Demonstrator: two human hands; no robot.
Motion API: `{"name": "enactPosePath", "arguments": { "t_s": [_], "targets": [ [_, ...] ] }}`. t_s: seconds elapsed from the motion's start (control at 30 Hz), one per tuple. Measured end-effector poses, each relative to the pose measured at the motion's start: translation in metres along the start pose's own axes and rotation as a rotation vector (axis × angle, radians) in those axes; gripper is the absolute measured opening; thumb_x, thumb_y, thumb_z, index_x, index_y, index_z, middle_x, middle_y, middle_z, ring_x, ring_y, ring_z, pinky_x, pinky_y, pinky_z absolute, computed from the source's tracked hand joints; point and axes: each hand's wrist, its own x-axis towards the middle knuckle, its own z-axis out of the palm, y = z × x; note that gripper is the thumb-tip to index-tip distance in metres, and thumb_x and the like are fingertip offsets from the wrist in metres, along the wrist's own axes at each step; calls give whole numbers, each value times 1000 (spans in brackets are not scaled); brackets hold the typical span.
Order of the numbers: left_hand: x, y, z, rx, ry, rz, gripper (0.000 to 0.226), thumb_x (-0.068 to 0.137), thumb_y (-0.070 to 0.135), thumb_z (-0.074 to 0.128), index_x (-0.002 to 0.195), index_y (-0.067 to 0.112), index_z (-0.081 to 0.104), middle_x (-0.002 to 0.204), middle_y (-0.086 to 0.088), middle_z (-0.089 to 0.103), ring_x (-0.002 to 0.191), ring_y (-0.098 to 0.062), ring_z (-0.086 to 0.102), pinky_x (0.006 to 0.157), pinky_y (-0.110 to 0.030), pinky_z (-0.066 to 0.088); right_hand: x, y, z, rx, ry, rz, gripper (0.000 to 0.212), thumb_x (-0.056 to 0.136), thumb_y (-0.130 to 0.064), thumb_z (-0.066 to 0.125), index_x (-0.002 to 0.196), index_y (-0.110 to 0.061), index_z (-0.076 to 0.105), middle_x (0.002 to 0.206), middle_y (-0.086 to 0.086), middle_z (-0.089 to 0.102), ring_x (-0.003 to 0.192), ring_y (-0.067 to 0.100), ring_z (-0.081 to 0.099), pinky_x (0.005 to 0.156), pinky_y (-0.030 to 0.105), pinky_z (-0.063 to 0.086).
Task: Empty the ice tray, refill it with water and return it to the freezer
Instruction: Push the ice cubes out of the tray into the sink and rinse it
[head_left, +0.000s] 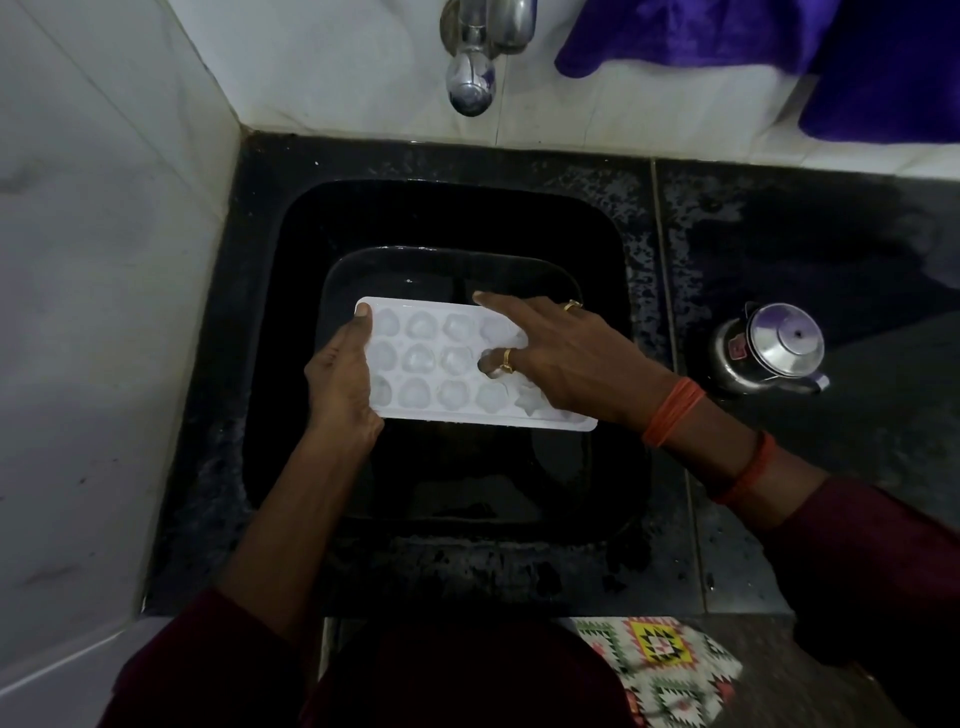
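White ice tray (447, 364) — heart-shaped cells, ice-filled.

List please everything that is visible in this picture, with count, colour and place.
ice tray: one, white, held over the sink, ice in its cells
sink: one, black, centre
tap: one, silver, on the wall above the sink
counter: one, black, wet, around the sink
kettle: one, steel, on the counter, right
cloth: one, purple, top right
mat: one, patterned, on the floor
left hand: grips the tray's left end
right hand: fingers on the tray, rings, orange threads at the wrist
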Motion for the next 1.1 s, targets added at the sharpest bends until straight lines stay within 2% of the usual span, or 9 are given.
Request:
{"name": "enactPosePath", "arguments": {
  "t_s": [0.2,0.37,0.5,0.6,0.83,0.97,1.1],
  "targets": [
    [1,1,-3,-18,-1,0,32,94,40,71,110,12,74,106,-10,78,94,-31,77,80,-54,63,0,1,-9,60,9,12,45,84,-5,69,120,-30,65,159,12,34,115,31,58,77,45,54],
    [1,3,-1,-13,5,6,32,94,39,70,111,12,74,108,-11,78,94,-31,77,79,-53,63,2,-1,-6,39,-7,12,42,89,-10,55,126,-30,62,163,12,27,126,33,51,87,49,53],
    [0,1,-1,-17,5,1,31,95,39,70,110,12,74,107,-10,78,94,-31,77,77,-52,64,3,1,-3,70,-11,41,43,86,-9,72,122,-30,66,159,13,35,116,31,59,72,42,56],
    [0,1,-1,-13,5,-2,29,95,39,70,106,13,74,107,-10,78,93,-31,77,77,-53,64,2,2,-4,88,-2,43,42,84,-9,72,120,-28,67,157,13,37,108,32,63,65,40,55],
    [-1,2,0,-15,12,-1,29,95,39,70,107,13,74,108,-10,78,94,-31,77,74,-49,64,2,2,-4,83,1,32,43,84,-6,73,122,-27,68,158,15,36,117,34,59,71,47,58],
    [0,3,1,-31,8,7,35,96,39,69,116,10,72,110,-11,77,95,-31,76,72,-46,65,4,0,-7,73,-24,49,47,86,-5,70,126,-30,66,162,12,29,124,33,53,76,48,58],
    [1,2,0,-39,9,13,35,96,38,69,115,9,73,110,-12,77,95,-32,76,72,-47,65,3,-4,-13,86,-21,73,48,81,0,71,119,-29,66,164,10,25,118,31,54,72,45,56]
  ]
}}
